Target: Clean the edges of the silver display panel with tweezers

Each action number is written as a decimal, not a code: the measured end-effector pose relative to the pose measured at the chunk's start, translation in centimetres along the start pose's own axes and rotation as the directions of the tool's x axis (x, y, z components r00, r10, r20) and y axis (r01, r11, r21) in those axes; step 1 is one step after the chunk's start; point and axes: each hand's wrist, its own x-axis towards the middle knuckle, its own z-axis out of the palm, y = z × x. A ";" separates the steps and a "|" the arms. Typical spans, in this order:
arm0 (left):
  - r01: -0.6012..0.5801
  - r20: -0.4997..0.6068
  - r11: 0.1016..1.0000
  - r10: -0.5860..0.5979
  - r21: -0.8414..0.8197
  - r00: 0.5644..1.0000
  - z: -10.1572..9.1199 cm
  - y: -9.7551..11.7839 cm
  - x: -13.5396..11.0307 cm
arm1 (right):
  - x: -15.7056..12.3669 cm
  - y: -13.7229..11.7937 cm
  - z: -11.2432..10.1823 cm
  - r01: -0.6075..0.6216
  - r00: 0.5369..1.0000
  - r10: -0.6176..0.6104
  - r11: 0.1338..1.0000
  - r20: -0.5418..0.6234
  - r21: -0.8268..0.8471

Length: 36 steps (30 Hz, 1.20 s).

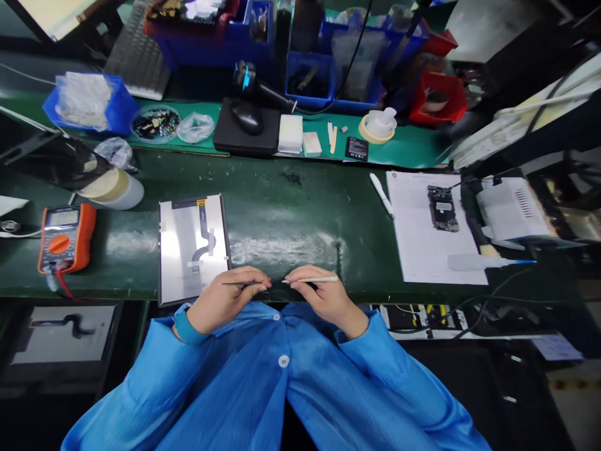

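Note:
My left hand, with a teal band at the wrist, is closed on a thin dark metal tool that looks like tweezers. Opposite it, my right hand pinches a pale pen-like tool whose dark thin tip points left. Both hands are over the bench's front edge, fingertips a short gap apart. Any small thing between them is too small to make out. Just beyond my left hand lies a display panel with a dark flex cable on its bright back.
An orange multimeter stands left. At right, paper sheets carry a circuit board and a translucent bottle with a blue tip; a white pen lies beside them. Along the back shelf are a mouse, a battery and blue bins.

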 end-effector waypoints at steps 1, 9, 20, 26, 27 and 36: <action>-0.003 -0.001 1.000 0.003 0.006 1.000 0.0 -0.1 0.0 | 0.0 0.0 0.1 0.010 1.000 -0.010 1.000 0.003 -0.016; -0.022 -0.004 1.000 0.023 0.016 1.000 0.4 -0.6 0.1 | -0.4 -0.1 0.9 0.053 0.999 -0.052 0.988 0.012 -0.143; -0.011 0.000 0.999 0.011 0.040 1.000 0.3 -1.0 0.3 | -0.5 0.4 1.1 -0.013 0.999 0.007 0.990 -0.039 -0.137; -0.010 -0.008 1.000 0.010 0.029 1.000 0.2 -1.0 0.3 | -0.7 0.4 1.0 -0.015 0.998 0.010 0.997 -0.065 -0.078; -0.006 -0.007 1.000 0.006 0.027 1.000 0.2 -1.0 0.3 | -0.7 0.4 1.0 -0.012 0.998 0.007 0.997 -0.057 -0.078; -0.002 -0.004 1.000 0.002 0.020 1.000 0.2 -1.3 0.3 | -0.7 0.3 1.0 -0.029 0.999 0.026 0.997 -0.041 -0.068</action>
